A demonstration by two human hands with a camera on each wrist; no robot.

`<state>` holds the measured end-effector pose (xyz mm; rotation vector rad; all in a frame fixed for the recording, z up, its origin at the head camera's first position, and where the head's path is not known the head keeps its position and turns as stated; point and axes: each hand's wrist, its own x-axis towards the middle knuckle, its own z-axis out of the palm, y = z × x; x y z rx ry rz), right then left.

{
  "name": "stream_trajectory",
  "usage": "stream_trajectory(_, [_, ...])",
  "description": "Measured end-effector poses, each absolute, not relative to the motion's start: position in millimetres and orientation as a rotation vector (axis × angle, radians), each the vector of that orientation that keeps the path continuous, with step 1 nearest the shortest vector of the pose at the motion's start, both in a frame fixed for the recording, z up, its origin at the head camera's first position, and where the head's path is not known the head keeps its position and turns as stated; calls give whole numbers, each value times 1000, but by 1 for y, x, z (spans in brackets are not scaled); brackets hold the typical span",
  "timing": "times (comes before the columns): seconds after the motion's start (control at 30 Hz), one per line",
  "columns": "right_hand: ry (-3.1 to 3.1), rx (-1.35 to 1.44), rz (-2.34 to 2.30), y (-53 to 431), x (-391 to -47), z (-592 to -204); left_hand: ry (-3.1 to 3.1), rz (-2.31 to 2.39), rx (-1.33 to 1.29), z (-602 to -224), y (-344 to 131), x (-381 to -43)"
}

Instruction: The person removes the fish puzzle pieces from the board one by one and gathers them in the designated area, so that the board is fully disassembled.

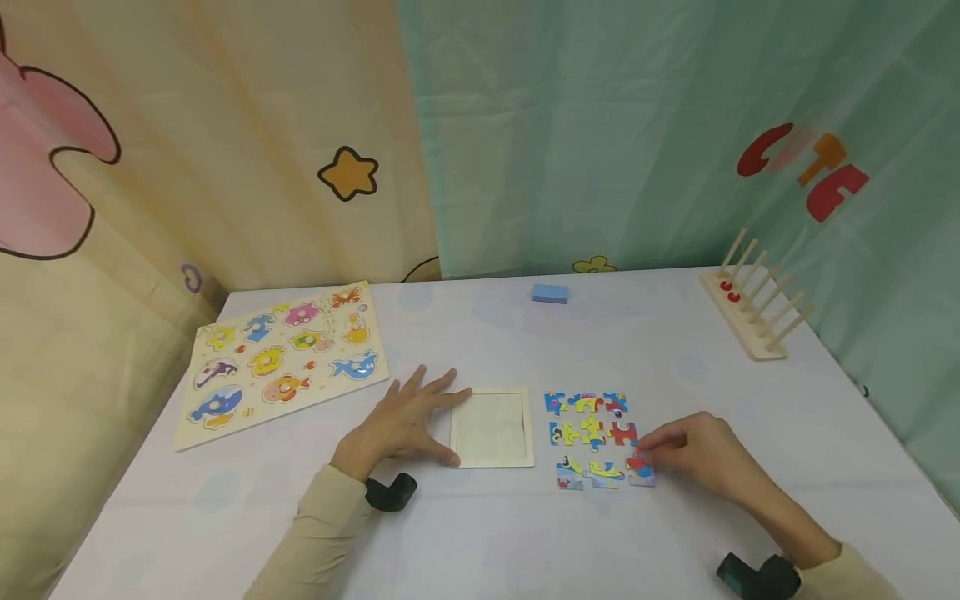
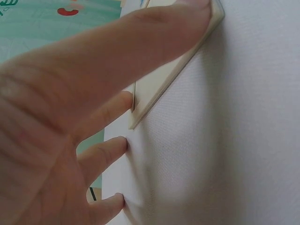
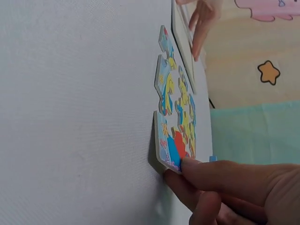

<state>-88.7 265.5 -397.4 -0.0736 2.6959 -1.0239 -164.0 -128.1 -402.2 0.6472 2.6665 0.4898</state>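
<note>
My left hand rests at the left side of a shallow wooden puzzle frame, thumb and index finger touching its left corners, the fingers spread. To the frame's right lie several jigsaw pieces, set slightly apart in rows. With thumb and fingers my right hand pinches the lower right corner piece, printed in red and blue. In the right wrist view that piece is tilted, with one edge raised off the table and a shadow under it.
A knobbed animal puzzle board lies at the left. At the back is a blue block. A wooden peg stand with red beads stands at the far right. Curtains hang behind the white table.
</note>
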Motion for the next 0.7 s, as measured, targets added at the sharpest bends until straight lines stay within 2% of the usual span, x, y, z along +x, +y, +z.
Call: stream_trajectory(0.7, [2918,-158,-878,252,-93,-395,2646,506,696,-403,-132,-167])
